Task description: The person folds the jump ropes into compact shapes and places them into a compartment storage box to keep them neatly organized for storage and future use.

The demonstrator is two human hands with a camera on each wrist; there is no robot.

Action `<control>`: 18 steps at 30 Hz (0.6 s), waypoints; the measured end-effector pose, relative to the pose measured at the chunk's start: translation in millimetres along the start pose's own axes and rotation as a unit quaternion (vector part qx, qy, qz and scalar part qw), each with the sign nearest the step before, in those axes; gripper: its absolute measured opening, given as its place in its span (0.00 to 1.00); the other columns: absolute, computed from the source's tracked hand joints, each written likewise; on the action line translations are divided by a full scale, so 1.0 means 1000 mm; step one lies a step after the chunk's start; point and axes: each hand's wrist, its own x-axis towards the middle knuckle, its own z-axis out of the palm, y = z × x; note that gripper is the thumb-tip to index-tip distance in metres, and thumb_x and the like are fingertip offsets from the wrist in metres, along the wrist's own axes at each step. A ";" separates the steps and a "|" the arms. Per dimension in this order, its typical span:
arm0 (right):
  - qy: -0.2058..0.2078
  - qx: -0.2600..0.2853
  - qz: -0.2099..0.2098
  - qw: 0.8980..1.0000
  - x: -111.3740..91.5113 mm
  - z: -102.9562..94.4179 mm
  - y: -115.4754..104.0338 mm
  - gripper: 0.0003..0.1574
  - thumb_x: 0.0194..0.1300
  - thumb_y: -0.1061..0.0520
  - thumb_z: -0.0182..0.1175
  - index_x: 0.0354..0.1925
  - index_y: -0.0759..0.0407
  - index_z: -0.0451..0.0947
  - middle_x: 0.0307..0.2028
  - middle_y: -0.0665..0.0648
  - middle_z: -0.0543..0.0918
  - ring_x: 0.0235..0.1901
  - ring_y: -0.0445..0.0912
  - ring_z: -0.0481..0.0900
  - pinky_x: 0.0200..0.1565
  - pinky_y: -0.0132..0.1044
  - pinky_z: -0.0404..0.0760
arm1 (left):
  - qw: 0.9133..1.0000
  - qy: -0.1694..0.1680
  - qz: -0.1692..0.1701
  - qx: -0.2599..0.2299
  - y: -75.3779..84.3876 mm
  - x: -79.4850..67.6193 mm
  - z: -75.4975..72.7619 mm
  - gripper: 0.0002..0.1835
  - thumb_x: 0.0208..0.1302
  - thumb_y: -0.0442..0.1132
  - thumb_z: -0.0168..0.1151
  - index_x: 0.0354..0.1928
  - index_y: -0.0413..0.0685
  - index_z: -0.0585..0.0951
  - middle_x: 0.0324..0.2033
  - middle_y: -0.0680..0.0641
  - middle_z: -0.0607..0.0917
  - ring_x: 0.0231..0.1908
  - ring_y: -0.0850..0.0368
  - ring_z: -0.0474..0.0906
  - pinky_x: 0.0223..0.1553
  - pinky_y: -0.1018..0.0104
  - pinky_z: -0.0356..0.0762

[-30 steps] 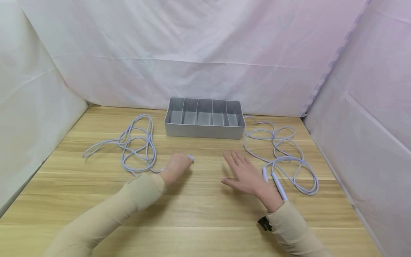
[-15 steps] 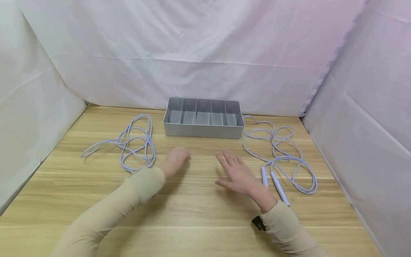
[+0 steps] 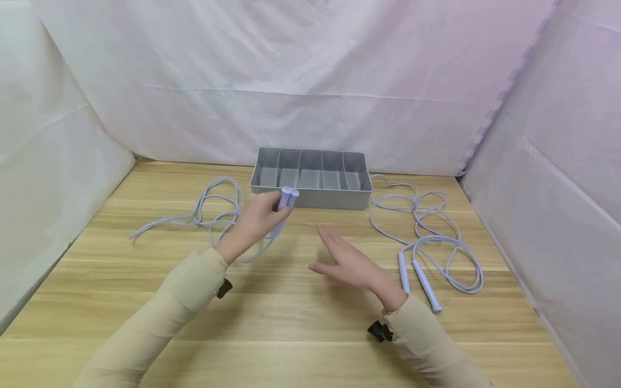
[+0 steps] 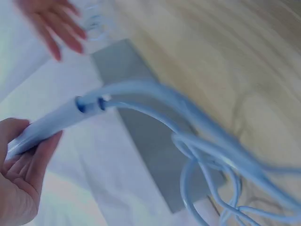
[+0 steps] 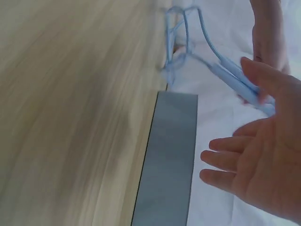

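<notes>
My left hand (image 3: 254, 216) pinches the two handles (image 3: 286, 200) of a light-blue jump rope together, raised off the table with their ends tilted up. From them the cord (image 4: 141, 89) hangs in loops, and its far part (image 3: 167, 220) lies on the wood at the left. My right hand (image 3: 346, 260) hovers to the right of these handles, fingers extended and thumb apart, holding nothing. Beneath it in the right wrist view is the front wall of a grey divided box (image 5: 167, 160). A second jump rope (image 3: 456, 242) lies right of that hand, its two handles (image 3: 423, 280) side by side.
The grey box (image 3: 310, 198) with several compartments stands at the back middle, close to the white curtain (image 3: 301, 81). Part of the second rope's cord runs beside the box's right end. White sheets also line both sides of the wooden table (image 3: 301, 345).
My left hand has lifted and turned, bringing the jump rope's handles up into view and pulling some cord along. My right hand has shifted left and turned with its palm more inward.
</notes>
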 end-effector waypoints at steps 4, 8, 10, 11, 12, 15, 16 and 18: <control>0.005 0.120 0.009 0.993 0.013 -0.002 -0.013 0.55 0.61 0.41 0.56 0.70 0.53 0.33 0.69 0.54 0.48 0.67 0.47 0.47 0.65 0.46 0.51 | 0.989 0.064 -0.027 -0.134 0.016 0.001 -0.014 0.10 0.58 0.34 0.61 0.35 0.32 0.79 0.29 0.38 0.84 0.28 0.51 0.82 0.29 0.66 0.81; 0.031 0.228 -0.004 0.973 0.027 -0.002 -0.030 0.55 0.61 0.46 0.57 0.70 0.49 0.32 0.68 0.54 0.53 0.66 0.46 0.51 0.65 0.47 0.54 | 0.952 0.105 -0.068 -0.280 0.030 0.000 -0.025 0.12 0.59 0.34 0.60 0.41 0.30 0.78 0.35 0.35 0.83 0.34 0.51 0.83 0.33 0.65 0.81; 0.047 0.309 -0.022 0.949 0.034 -0.002 -0.038 0.49 0.63 0.52 0.56 0.71 0.51 0.37 0.66 0.59 0.59 0.64 0.49 0.57 0.63 0.47 0.59 | 0.928 0.120 -0.089 -0.342 0.036 -0.001 -0.030 0.13 0.60 0.34 0.58 0.44 0.30 0.76 0.36 0.36 0.83 0.34 0.53 0.83 0.34 0.64 0.81; 0.056 0.348 -0.029 0.935 0.037 -0.002 -0.042 0.44 0.64 0.55 0.55 0.70 0.55 0.43 0.63 0.62 0.63 0.62 0.50 0.62 0.61 0.47 0.62 | 0.914 0.129 -0.096 -0.371 0.038 -0.001 -0.032 0.14 0.61 0.34 0.58 0.45 0.30 0.76 0.37 0.37 0.84 0.35 0.53 0.82 0.35 0.64 0.81; 0.065 0.385 -0.037 0.920 0.039 -0.002 -0.046 0.39 0.64 0.58 0.54 0.68 0.59 0.49 0.59 0.64 0.69 0.59 0.50 0.67 0.59 0.46 0.65 | 0.901 0.138 -0.104 -0.397 0.040 -0.001 -0.034 0.14 0.62 0.34 0.57 0.45 0.30 0.75 0.36 0.40 0.84 0.36 0.54 0.82 0.37 0.63 0.80; 0.084 0.464 -0.048 0.880 0.045 -0.004 -0.055 0.22 0.64 0.65 0.51 0.56 0.71 0.64 0.39 0.60 0.81 0.44 0.47 0.79 0.50 0.41 0.74 | 0.866 0.169 -0.123 -0.455 0.044 -0.002 -0.040 0.12 0.63 0.34 0.55 0.45 0.32 0.74 0.34 0.47 0.85 0.38 0.54 0.82 0.41 0.63 0.79; 0.090 0.472 -0.044 0.876 0.045 -0.005 -0.057 0.19 0.63 0.65 0.50 0.52 0.74 0.66 0.33 0.57 0.82 0.38 0.44 0.80 0.48 0.38 0.75 | 0.854 0.180 -0.128 -0.471 0.043 -0.002 -0.042 0.11 0.63 0.34 0.55 0.44 0.33 0.74 0.33 0.49 0.85 0.38 0.54 0.82 0.41 0.64 0.79; 0.096 0.483 -0.034 0.870 0.047 -0.008 -0.058 0.18 0.63 0.65 0.50 0.47 0.78 0.69 0.24 0.48 0.80 0.29 0.39 0.78 0.42 0.33 0.75 | 0.834 0.196 -0.141 -0.496 0.042 -0.003 -0.046 0.08 0.64 0.34 0.53 0.42 0.36 0.74 0.32 0.52 0.85 0.39 0.54 0.82 0.42 0.65 0.78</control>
